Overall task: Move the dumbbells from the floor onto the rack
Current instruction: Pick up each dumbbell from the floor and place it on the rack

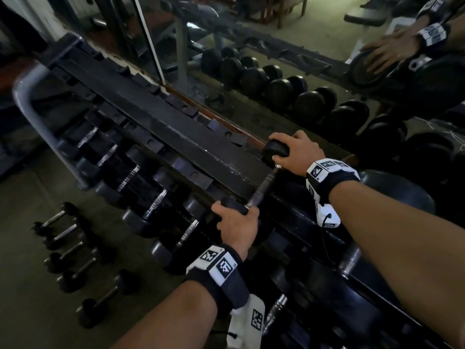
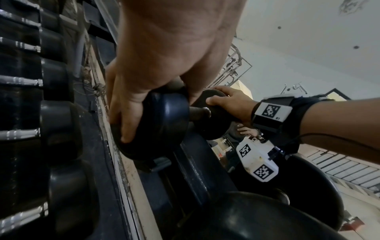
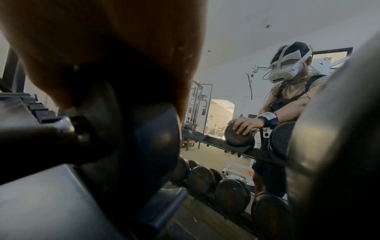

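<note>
You are seating a dumbbell (image 1: 261,190) across the rack (image 1: 161,122)'s top tier. Your left hand (image 1: 236,224) has its fingers curled over the near head, your right hand (image 1: 297,152) over the far one. Next, judge it settled, release, then fetch another floor dumbbell (image 1: 105,298), near left.

You have almost no text to read here. The one legible mark is a tiny "#1" on the white tag (image 2: 271,111) strapped to your right wrist, behind the fingers (image 2: 213,101) gripping the dumbbell head. The other tags (image 1: 223,264) carry only black-and-white square code patterns. The dumbbell heads show no readable numbers.
</note>
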A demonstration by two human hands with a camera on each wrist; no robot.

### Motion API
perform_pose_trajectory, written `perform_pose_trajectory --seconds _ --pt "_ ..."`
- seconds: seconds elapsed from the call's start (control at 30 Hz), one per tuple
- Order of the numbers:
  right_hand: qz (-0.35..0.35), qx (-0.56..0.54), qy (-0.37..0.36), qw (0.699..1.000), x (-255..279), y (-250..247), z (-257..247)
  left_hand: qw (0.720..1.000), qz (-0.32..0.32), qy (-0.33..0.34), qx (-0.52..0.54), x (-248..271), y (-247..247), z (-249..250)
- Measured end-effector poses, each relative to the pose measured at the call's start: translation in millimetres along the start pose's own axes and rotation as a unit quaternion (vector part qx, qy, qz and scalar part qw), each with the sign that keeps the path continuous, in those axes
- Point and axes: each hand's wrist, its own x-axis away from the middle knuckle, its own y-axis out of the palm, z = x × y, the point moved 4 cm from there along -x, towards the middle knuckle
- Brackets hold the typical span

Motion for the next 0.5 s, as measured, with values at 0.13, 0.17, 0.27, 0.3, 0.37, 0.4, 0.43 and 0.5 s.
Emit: perform_pose_trajectory --seconds 0.13,0.17,0.27,0.3,0.37,0.4,0.43,0.5 --pt "0.029 0.065 0.033 0.997 13 -2 -24 0.998 -0.021 0.037 -0.055 5 -25 13" --pt "0.049 0.062 0.030 0.996 18 -1 -34 0.997 -0.011 0.052 -0.060 6 -37 18" --pt "0.081 0.001 0.009 0.997 36 0 -76 0.988 0.038 0.114 -0.101 0 -84 32" --pt "0.082 -0.018 0.000 0.997 41 2 -92 0.982 0.058 0.138 -0.112 -3 -104 35" --pt "0.079 -0.046 -0.022 0.996 53 5 -128 0.970 0.096 0.180 -0.133 -10 -148 39" --pt "0.072 -0.061 -0.029 0.995 59 8 -145 0.963 0.117 0.195 -0.146 -13 -173 38" --pt "0.062 -0.075 -0.035 0.995 66 13 -164 0.955 0.135 0.210 -0.161 -16 -199 35" --pt "0.041 -0.087 -0.054 0.994 82 26 -201 0.943 0.153 0.225 -0.189 -21 -252 21"
